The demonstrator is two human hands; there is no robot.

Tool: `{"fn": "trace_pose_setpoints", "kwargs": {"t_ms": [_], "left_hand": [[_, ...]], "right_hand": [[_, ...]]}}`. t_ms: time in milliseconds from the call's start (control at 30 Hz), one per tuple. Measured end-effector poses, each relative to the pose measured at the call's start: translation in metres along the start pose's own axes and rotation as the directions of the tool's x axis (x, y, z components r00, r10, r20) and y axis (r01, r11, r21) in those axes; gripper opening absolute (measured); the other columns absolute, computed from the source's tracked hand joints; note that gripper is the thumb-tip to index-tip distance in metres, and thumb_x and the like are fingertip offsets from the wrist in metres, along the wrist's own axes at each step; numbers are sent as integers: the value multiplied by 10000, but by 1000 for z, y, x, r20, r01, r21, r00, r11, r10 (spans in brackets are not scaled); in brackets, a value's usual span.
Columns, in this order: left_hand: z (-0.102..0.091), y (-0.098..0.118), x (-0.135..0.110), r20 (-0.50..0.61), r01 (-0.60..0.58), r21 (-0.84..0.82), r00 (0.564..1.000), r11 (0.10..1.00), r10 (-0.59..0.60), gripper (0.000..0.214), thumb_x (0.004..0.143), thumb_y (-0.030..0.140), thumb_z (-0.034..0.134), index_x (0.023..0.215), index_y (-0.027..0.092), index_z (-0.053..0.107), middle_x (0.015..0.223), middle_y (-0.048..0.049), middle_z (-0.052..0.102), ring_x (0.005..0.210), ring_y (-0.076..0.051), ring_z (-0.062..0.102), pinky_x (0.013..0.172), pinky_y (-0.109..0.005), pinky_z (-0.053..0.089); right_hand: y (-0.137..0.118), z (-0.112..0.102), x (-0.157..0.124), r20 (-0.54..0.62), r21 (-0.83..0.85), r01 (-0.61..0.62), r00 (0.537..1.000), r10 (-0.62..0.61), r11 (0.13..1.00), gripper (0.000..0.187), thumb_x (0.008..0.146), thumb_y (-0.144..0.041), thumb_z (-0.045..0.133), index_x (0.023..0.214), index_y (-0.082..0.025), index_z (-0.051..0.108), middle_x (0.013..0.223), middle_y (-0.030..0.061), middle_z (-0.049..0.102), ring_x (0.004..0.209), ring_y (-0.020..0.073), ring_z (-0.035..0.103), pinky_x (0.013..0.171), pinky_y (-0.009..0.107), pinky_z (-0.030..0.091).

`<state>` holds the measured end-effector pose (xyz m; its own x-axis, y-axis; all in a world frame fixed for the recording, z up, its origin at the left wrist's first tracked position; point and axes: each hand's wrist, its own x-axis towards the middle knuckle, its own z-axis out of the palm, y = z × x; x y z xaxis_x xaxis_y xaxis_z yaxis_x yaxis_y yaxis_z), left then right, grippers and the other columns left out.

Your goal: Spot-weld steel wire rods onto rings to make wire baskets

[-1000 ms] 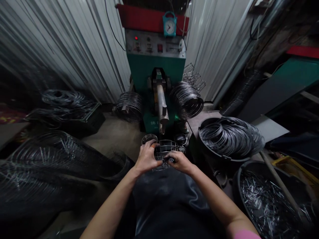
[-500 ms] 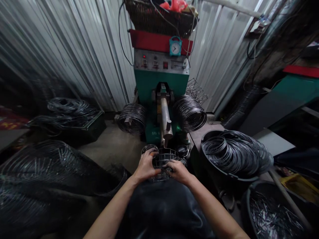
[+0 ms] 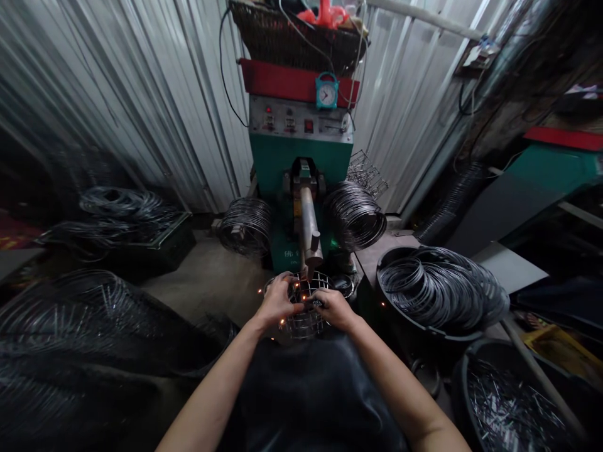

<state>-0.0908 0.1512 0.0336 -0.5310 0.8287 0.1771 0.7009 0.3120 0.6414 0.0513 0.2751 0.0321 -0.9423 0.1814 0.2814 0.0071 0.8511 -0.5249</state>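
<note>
A round wire basket [image 3: 301, 326] sits under the electrode tip of a green spot welding machine [image 3: 301, 150]. My left hand [image 3: 279, 304] grips the basket's left side, thumb and fingers closed round the wire. On its right side, my right hand [image 3: 333, 307] pinches the wire near the middle. The welder's metal arm [image 3: 309, 220] reaches down toward the basket between my hands. Orange sparks [image 3: 282, 321] fly around the basket and my left hand. My fingers partly hide the basket wires.
Wire ring bundles [image 3: 355, 216] hang at the machine's right, with another coil [image 3: 245, 223] at its left. A tub of wire rings [image 3: 443, 292] stands to the right, above a bucket of short metal pieces [image 3: 513, 402]. Dark mesh-like wire stacks [image 3: 85, 326] fill the left.
Sparks have appeared around the basket. Both hands still hold it, and the basket has shifted slightly under the welder's tip. The whole view has moved a little.
</note>
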Motion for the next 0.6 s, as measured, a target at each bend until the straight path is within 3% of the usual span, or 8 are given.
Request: {"fn": "trace_pose_setpoints", "kwargs": {"t_ms": [133,300,433,500,600], "left_hand": [[0,3,3,-45,2,45,999,999,0,573,527,275,724,1070,179,566,1261,-114,483,1176,-288,468,996,-430,374],[4,-3,16,-50,90,17,995,996,-89,597,523,344,745,1061,170,557,1247,-121,490,1163,-292,484,969,-425,402],[7,-8,19,-59,64,-7,996,998,-64,600,519,351,757,1058,177,558,1229,-106,502,1130,-277,509,952,-408,418],[7,-9,21,-83,32,5,996,999,-31,607,510,349,762,1058,181,562,1237,-100,496,1154,-278,491,974,-409,402],[6,-9,28,-91,-3,24,996,1000,5,610,500,362,763,1047,176,569,1234,-104,500,1164,-284,484,986,-406,393]], "right_hand": [[5,2,3,-30,-20,-33,999,33,999,231,742,-55,585,918,-189,653,934,60,675,880,177,642,758,252,484],[11,3,15,-67,15,-67,995,68,998,219,761,-76,577,918,-204,661,961,59,674,897,185,642,774,272,492],[16,8,6,-223,116,-64,971,88,991,269,767,-131,605,1018,-222,636,1052,62,642,967,185,612,831,292,480],[20,9,1,-302,165,-96,943,143,982,197,778,-153,599,960,-206,651,984,65,648,915,184,617,806,295,484],[27,10,2,-326,205,-145,922,208,968,95,778,-146,592,820,-186,667,831,56,649,795,183,620,725,287,486]]}}
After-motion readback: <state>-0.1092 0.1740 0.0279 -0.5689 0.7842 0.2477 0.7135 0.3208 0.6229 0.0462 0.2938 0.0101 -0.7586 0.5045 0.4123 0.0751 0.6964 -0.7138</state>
